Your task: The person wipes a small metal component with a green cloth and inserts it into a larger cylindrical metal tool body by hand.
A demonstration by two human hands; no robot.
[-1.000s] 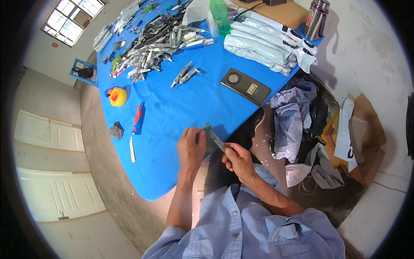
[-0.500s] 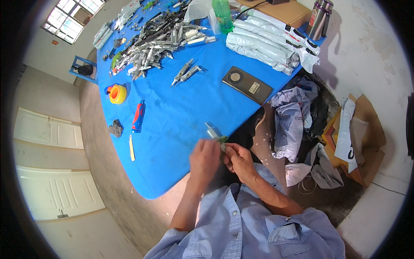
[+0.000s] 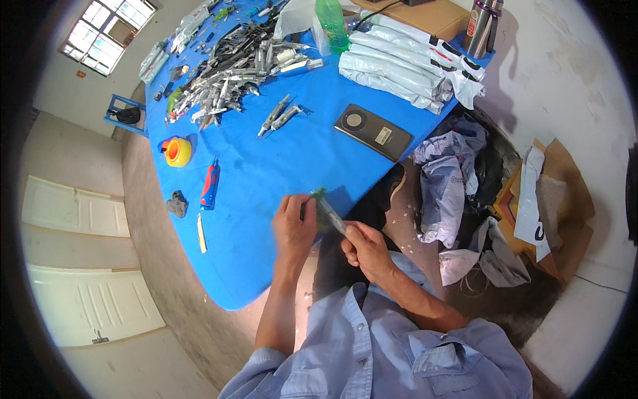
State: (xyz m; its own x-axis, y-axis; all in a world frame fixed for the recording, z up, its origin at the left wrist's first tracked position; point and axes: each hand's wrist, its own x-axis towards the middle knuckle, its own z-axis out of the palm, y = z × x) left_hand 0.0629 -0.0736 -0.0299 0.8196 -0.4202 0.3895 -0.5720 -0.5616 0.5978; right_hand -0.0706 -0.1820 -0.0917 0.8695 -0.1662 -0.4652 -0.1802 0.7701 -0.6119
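Over the near edge of the blue table, my right hand (image 3: 367, 249) grips the lower end of a slim silver-grey, pen-shaped piece (image 3: 332, 216). The piece tilts up to the left and has a green bit (image 3: 319, 193) at its upper end. Beside that end is my left hand (image 3: 296, 223), its fingers curled together; what they pinch is too small and blurred to make out. Two similar slim pieces (image 3: 282, 116) lie apart on the cloth, in front of a large heap of silver and black ones (image 3: 229, 86).
On the blue table (image 3: 266, 173) lie a phone (image 3: 373, 132), a red-and-blue tool (image 3: 210, 186), a yellow tape roll (image 3: 178, 152) and a dark rag (image 3: 177, 204). White plastic packages (image 3: 392, 70), a green bottle (image 3: 331, 26) and a steel flask (image 3: 482, 30) stand behind. Bags and an opened carton (image 3: 565, 199) sit right.
The silver piece has turned, its green end now up by my left hand and its other end in my right. My left hand has moved slightly left and up. The view has shifted slightly.
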